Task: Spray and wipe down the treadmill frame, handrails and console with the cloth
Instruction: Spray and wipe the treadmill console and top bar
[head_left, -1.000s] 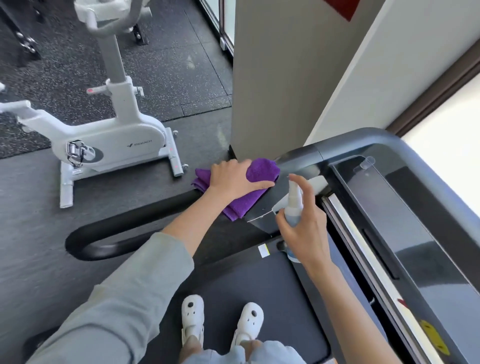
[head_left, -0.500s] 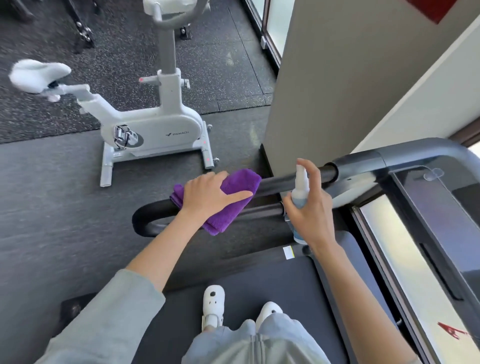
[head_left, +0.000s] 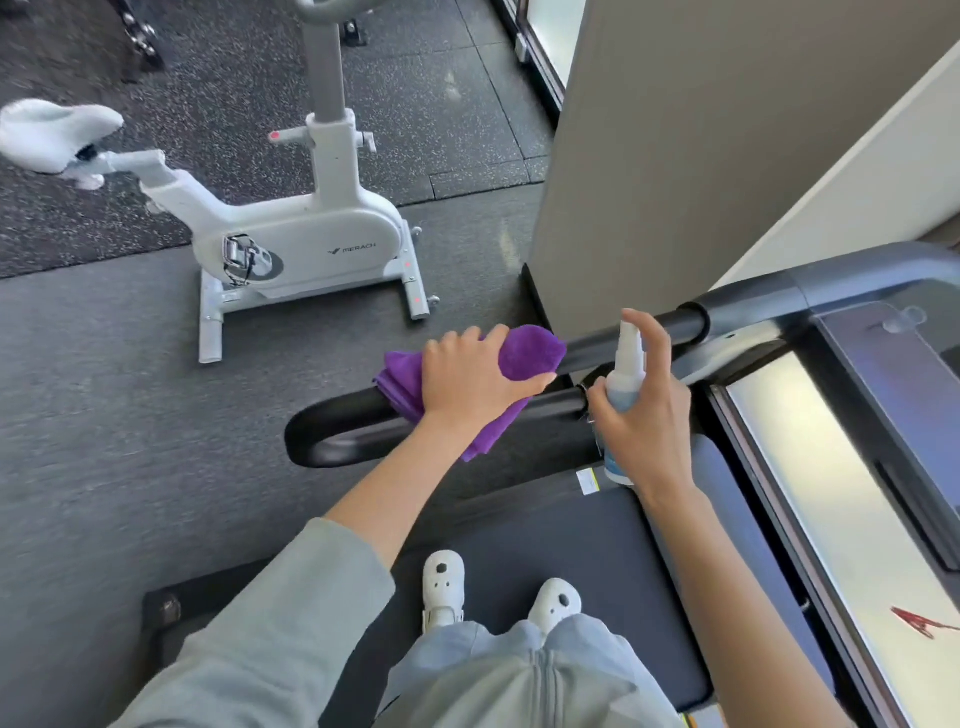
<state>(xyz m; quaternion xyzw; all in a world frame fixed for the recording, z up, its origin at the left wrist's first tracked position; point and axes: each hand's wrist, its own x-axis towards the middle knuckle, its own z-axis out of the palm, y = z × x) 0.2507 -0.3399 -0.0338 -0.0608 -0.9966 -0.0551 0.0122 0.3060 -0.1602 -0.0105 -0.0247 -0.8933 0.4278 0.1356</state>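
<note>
On handrail (head_left: 343, 415), cloth (head_left: 530, 351) half hidden by left hand (head_left: 470, 376)

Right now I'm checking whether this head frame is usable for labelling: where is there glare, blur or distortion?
Head view: strong window glare washes out the console panel; the white bike seat at the left edge is motion-blurred; wide-angle bending curves the handrail; the purple cloth and spray bottle stay sharp.

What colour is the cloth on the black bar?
Purple. The cloth shows best in the head view, under the left hand.
</note>
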